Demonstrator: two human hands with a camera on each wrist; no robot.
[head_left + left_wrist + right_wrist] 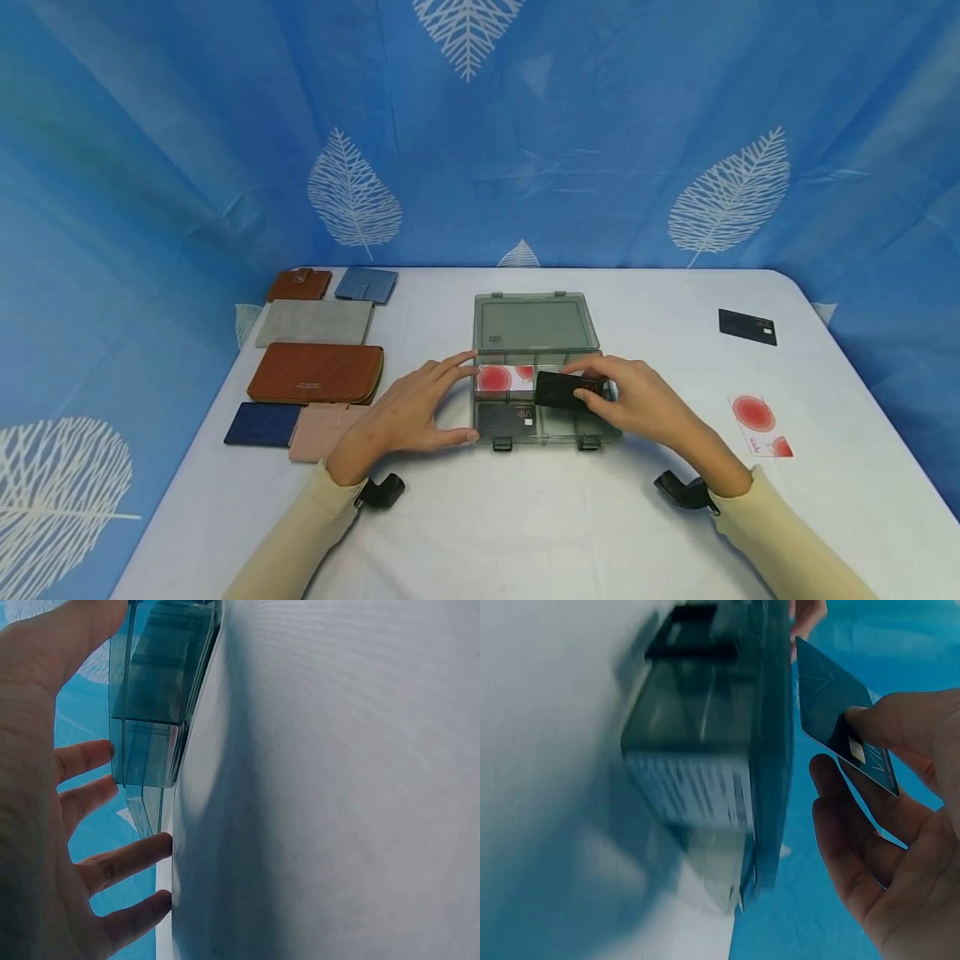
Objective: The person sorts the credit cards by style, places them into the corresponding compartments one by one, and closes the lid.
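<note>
My right hand [645, 404] pinches a black VIP card [557, 390] between thumb and fingers, over the right half of a clear grey-green divided plastic box [558, 425]. In the right wrist view the card [829, 705] is tilted and apart from the box's side [686, 705]. My left hand [408, 412] is at the box's left edge, fingers spread and mostly straight, the thumb by the front corner. The box's lid [536, 325] lies folded back. A red-and-white card [498, 379] sits in the rear left compartment, and another black VIP card [502, 421] in the front left one.
At right on the white table lie a black card [747, 327] and a red-and-white card [759, 423]. Several wallets lie at left, among them a brown zip wallet [315, 372], a grey one [315, 322], a navy one [262, 424] and a pink one [315, 432].
</note>
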